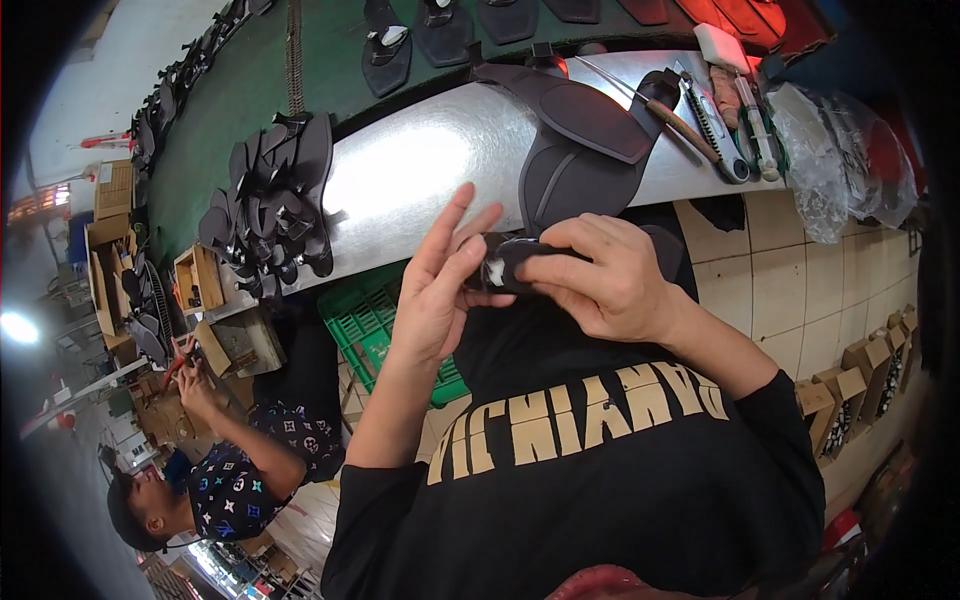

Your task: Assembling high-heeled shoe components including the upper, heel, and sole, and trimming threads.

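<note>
In front of my chest, my right hand (pixel 610 275) pinches a black sandal (pixel 514 256) between bent fingers and thumb. A small white patch shows on the sandal, and much of its shape is hidden by my hands. My left hand (pixel 435 280) holds the same sandal from the other side. Its thumb and lower fingers lie against it, while the index finger and another point up and away. Just beyond my hands, large black sole pieces (pixel 575 180) lie overlapping on the metal bench top (pixel 400 165).
A pile of black sandals (pixel 275 195) lies at the bench's left. An awl (pixel 680 130), a cutter knife (pixel 715 125) and clear plastic bags (pixel 815 150) are at the right. Beyond runs a green conveyor (pixel 230 85) with sandals. Below sits a green crate (pixel 365 325). A co-worker (pixel 250 460) works at left.
</note>
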`<state>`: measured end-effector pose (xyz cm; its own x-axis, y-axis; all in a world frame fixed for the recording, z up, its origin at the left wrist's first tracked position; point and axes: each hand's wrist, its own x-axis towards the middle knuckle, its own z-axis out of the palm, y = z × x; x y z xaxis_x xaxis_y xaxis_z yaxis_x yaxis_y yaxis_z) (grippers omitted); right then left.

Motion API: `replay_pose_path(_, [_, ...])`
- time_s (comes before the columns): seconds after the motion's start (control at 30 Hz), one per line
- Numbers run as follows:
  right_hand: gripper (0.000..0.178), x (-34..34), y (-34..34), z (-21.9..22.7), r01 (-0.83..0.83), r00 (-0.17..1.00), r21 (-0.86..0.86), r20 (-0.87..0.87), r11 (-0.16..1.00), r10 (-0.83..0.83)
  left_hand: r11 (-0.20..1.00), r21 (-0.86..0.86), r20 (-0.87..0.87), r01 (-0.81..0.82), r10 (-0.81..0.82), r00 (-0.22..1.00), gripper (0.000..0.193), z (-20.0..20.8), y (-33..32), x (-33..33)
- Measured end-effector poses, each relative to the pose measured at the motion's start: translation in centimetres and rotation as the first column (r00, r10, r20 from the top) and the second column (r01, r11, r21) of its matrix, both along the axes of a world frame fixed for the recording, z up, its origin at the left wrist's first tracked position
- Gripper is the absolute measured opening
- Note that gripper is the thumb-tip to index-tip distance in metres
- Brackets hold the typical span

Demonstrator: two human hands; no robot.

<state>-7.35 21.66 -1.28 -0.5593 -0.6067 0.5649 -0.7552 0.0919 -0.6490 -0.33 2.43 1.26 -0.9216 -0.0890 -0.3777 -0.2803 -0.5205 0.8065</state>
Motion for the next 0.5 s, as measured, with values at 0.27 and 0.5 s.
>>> replay_pose_path(0.27, [0.041,0.0,0.6,1.3,0.031,0.999,0.122,0.019,0.992,-0.034,0.972,-0.020,0.218,0.236,-0.226,0.949,0.026,-0.5,-0.9,0.5])
replay_pose_path(0.5, [0.037,0.3,0.3,1.4,0.091,0.980,0.060,0.171,0.994,-0.100,0.987,-0.139,0.121,0.076,-0.060,0.991,0.018,-1.2,0.4,0.9])
